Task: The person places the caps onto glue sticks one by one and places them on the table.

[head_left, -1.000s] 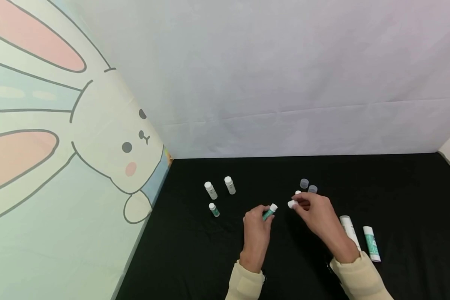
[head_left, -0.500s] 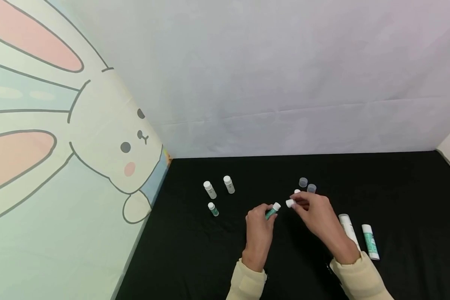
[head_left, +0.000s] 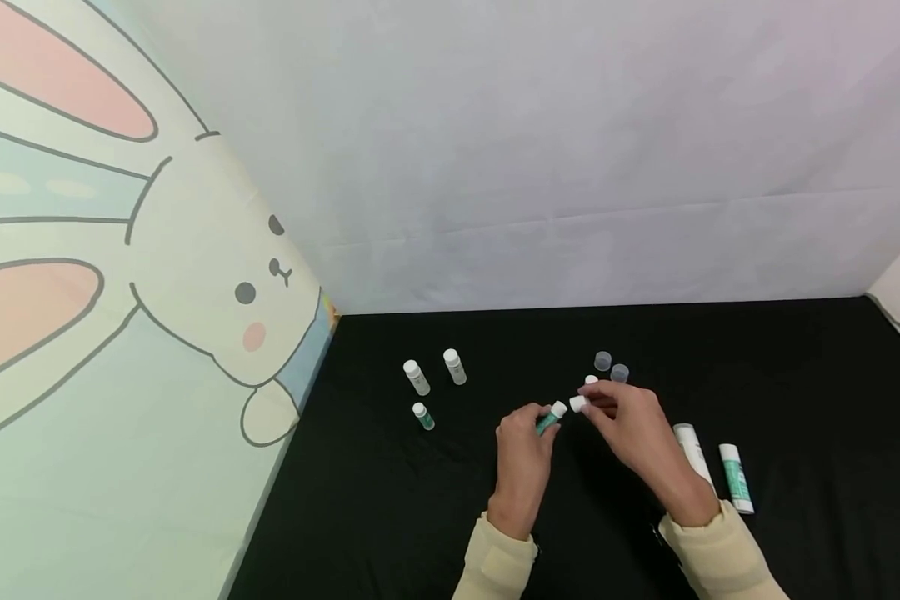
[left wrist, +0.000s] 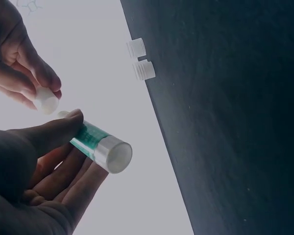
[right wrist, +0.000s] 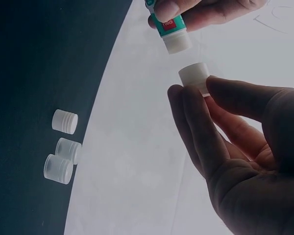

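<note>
My left hand (head_left: 521,467) grips a small green glue stick (left wrist: 95,142) between thumb and fingers, tilted, its white end (head_left: 558,409) toward the right hand. Between thumb and fingertips, my right hand (head_left: 633,429) pinches a small white cap (right wrist: 193,74). In the right wrist view a narrow gap separates the cap from the glue stick's bare white end (right wrist: 179,42). Past the right fingers, a loose white cap (head_left: 591,380) and two translucent caps, one nearer (head_left: 619,373) and one farther (head_left: 603,361), sit on the black cloth.
On the left of the black-covered table (head_left: 360,500) stand two white glue sticks, one left (head_left: 417,379) and one right (head_left: 456,367), plus a small green one (head_left: 423,417). Beside the right forearm are a larger white stick (head_left: 693,454), partly covered, and a green-and-white one (head_left: 737,479).
My left hand has shifted a little to the right with the green glue stick, narrowing the gap to the white cap. The right hand keeps its pinch on the cap and barely moves.
</note>
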Available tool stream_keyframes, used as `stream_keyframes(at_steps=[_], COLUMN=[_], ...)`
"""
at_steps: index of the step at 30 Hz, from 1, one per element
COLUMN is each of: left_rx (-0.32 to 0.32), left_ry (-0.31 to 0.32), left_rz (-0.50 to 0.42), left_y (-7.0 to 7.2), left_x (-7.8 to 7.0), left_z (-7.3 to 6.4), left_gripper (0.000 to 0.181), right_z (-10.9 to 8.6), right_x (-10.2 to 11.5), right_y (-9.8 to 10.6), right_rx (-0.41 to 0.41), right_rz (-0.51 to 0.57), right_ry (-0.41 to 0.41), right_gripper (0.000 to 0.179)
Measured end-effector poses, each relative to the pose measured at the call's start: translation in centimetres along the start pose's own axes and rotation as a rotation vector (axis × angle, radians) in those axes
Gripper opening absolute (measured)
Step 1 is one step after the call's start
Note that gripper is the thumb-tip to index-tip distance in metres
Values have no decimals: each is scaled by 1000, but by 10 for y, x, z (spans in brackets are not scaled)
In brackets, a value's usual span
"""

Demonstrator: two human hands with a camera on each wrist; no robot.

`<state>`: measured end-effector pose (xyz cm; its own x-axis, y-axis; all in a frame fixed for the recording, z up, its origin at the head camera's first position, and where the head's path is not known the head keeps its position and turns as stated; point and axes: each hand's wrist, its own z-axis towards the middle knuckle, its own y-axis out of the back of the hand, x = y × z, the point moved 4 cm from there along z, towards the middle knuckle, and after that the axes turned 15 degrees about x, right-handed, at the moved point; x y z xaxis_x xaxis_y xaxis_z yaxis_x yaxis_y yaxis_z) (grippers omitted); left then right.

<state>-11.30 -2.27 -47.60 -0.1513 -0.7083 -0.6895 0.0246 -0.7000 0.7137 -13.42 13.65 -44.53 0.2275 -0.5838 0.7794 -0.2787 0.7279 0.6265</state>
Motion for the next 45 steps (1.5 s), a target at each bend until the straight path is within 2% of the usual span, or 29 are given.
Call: stream_keyframes(at_steps=[9, 16, 24, 33, 45], left_rx=[-9, 10, 7, 17, 6], left_ry=[-17, -9, -44, -44, -77], left_rz=[11, -3, 3, 8, 33], left_y=[-2, -4, -5, -5, -6], left_x=[-1, -1, -3, -5, -5], left_z=[0, -1, -3, -4, -4], left_gripper=[20, 19, 19, 19, 19], right_z=[1, -1, 0, 1, 2], right_x=[-2, -3, -6, -7, -9], right_y=[0, -2, -6, -6, -7], right_rx=[-7, 2, 5, -2, 33], right_rz=[-3, 1, 2, -9, -9], right_ry=[28, 21, 21, 35, 46], right_gripper=[21, 21, 22, 22, 23])
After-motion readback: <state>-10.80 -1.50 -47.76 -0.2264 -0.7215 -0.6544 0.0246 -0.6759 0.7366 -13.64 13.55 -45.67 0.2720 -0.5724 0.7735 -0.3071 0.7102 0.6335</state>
